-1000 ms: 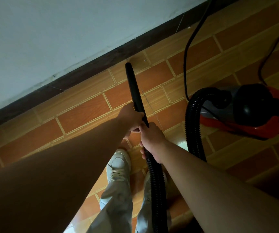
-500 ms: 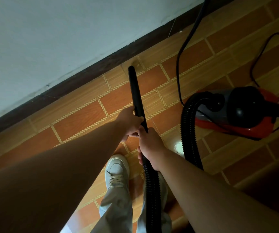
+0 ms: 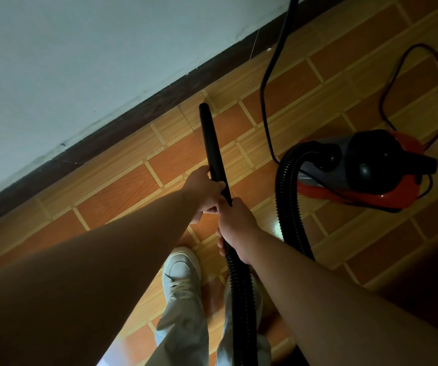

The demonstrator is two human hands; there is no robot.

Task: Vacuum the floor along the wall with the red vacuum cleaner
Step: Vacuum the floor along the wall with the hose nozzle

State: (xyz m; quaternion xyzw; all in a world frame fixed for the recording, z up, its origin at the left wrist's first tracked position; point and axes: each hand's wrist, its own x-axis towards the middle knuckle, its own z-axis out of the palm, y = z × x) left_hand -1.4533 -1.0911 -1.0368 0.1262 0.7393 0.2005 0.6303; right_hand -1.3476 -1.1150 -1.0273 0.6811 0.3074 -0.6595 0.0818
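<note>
Red vacuum cleaner (image 3: 365,170) sits at right, leaving hose (image 3: 289,207) slack; my left hand (image 3: 204,191) and right hand (image 3: 239,225) curl firmly round its wand (image 3: 211,143), aiming the tip toward the skirting (image 3: 122,128).

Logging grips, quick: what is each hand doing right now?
Left hand: gripping the black vacuum wand.
Right hand: gripping it lower down, where the ribbed hose joins.

Dim, underexposed wide-angle view; forearms (image 3: 86,281) in shadow, small glare on floor tiles (image 3: 274,225).
</note>
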